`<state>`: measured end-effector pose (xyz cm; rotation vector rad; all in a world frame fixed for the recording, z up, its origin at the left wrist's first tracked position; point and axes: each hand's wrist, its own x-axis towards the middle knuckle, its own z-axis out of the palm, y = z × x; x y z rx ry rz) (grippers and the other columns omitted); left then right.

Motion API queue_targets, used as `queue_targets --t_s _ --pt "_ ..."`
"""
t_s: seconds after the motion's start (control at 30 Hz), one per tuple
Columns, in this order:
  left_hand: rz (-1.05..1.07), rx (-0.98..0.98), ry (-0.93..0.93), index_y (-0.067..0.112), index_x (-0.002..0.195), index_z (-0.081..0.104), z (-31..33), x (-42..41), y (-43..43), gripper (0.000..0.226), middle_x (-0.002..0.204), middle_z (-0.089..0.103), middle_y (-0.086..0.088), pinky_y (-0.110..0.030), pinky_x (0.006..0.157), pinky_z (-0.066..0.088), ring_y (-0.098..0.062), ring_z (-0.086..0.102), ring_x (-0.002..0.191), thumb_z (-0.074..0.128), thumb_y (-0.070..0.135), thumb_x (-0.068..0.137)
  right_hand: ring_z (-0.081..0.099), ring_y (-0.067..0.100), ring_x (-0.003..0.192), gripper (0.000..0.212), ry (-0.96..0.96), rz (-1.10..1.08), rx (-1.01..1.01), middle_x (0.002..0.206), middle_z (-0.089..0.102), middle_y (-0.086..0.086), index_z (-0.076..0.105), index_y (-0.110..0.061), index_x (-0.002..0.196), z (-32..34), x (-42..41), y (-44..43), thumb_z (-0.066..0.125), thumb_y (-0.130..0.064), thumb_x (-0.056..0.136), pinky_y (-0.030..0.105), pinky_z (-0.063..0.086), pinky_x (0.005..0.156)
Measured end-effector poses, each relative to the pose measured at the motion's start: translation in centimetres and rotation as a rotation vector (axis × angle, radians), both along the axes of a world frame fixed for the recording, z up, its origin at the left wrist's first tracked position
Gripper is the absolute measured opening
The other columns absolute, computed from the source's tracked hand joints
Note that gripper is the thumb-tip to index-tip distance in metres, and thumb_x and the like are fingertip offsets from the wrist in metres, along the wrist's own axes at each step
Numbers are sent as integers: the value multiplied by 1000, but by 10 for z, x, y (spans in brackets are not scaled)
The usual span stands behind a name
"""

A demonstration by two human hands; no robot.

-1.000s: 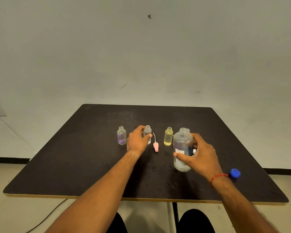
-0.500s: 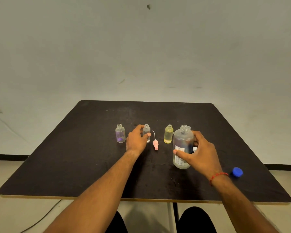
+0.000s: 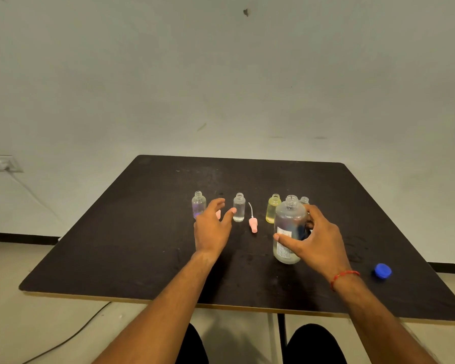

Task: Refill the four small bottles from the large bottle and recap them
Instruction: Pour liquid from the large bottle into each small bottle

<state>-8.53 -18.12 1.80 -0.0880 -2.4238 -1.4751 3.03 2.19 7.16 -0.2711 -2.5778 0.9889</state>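
Four uncapped small bottles stand in a row on the dark table [image 3: 132,240]: a purple-tinted one [image 3: 199,205], a clear one [image 3: 239,208], a yellow one [image 3: 272,210], and a fourth [image 3: 304,200] mostly hidden behind the large bottle. The large clear bottle [image 3: 288,224] stands upright and uncapped, and my right hand [image 3: 317,239] grips it round the body. My left hand [image 3: 212,228] hovers between the purple and clear bottles with fingers spread, its thumb tip next to the clear bottle.
A pink spray cap with a thin tube [image 3: 253,225] lies between the clear and yellow bottles. Another pink cap [image 3: 218,214] peeks out behind my left fingers. A blue cap [image 3: 382,270] lies at the table's right. A cable runs across the floor at lower left.
My left hand has let go of the clear bottle, opened its fingers and shifted slightly left. My right hand stays on the large bottle.
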Motion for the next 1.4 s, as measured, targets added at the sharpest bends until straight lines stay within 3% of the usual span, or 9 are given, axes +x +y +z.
queue_targets --t_s 0.07,0.13,0.23,0.37,0.57,0.87,1.07,1.13,1.4 --pt "47 35 47 26 111 73 -1 7 -11 24 104 75 12 -26 88 52 3 65 86 72 40 91 63 22 111 92 12 12 1 130 61 -2 42 -30 133 0 0 -4 75 -69 56 51 51 98" --pt "80 55 65 29 98 74 -4 9 -23 13 91 74 15 -31 83 56 2 66 83 72 39 91 63 21 110 86 31 25 4 129 61 -2 44 -30 131 0 0 -7 82 -59 59 48 51 98" --pt "110 66 80 26 92 74 -4 11 -40 9 85 70 17 -23 74 53 1 66 83 74 35 91 62 14 103 81 60 47 6 124 63 -5 46 -31 128 -1 -1 -15 84 -54 60 42 53 97" --pt "138 67 69 23 95 74 -3 5 -57 10 90 71 12 -16 74 50 -3 67 86 73 32 92 59 8 94 72 81 76 1 108 60 -16 46 -38 119 -2 -3 -28 85 -52 60 29 52 89" --pt "156 79 52 27 96 68 -6 -5 -71 12 89 68 15 -27 82 53 2 63 87 75 35 90 62 10 96 77 83 102 6 108 63 -12 49 -31 124 -3 -14 -41 85 -53 59 35 56 90" --pt "55 -4 -164 20 142 52 -11 -40 -67 71 139 59 3 -33 102 45 -17 57 127 81 45 82 64 11 94 79 91 126 -7 108 65 -11 47 -33 124 -6 -23 -54 83 -57 58 34 56 89" --pt "9 -19 -216 29 120 60 -11 -53 -61 43 117 65 9 -27 85 45 -12 62 105 80 37 84 63 12 98 83 77 124 11 116 64 -8 45 -32 128 -6 -25 -52 82 -59 59 32 54 92" --pt "15 -21 -221 29 116 60 -12 -54 -61 37 121 67 6 -26 83 45 -10 59 99 80 34 86 63 14 100 84 79 123 19 118 65 -6 46 -30 129 -6 -26 -51 83 -57 60 35 55 93" --pt "65 19 -123 24 121 61 -4 -40 -67 39 120 68 4 -21 82 44 -7 58 97 79 33 86 61 10 99 87 80 117 23 119 64 -9 45 -31 132 -8 -25 -42 81 -61 59 30 54 93"
